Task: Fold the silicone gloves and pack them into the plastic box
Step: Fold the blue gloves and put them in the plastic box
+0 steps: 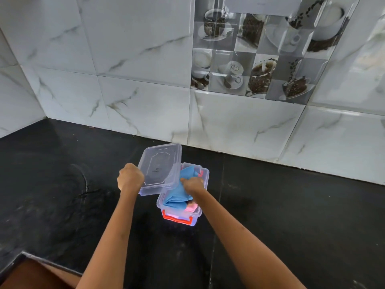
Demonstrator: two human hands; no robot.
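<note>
A clear plastic box point(205, 180) with red latches point(177, 219) stands on the black counter point(62, 195). A folded blue silicone glove point(177, 195) fills it, with a pink one point(192, 207) showing at the near end. My right hand point(192, 184) presses down on the blue glove inside the box. My left hand point(130, 178) grips the edge of the clear lid point(160, 167), held tilted over the box's left side.
A marble-tiled wall point(145, 90) rises behind the counter, with a coffee-print tile panel point(260, 53) at upper right. The counter's front edge and a brown surface point(27, 274) show at lower left.
</note>
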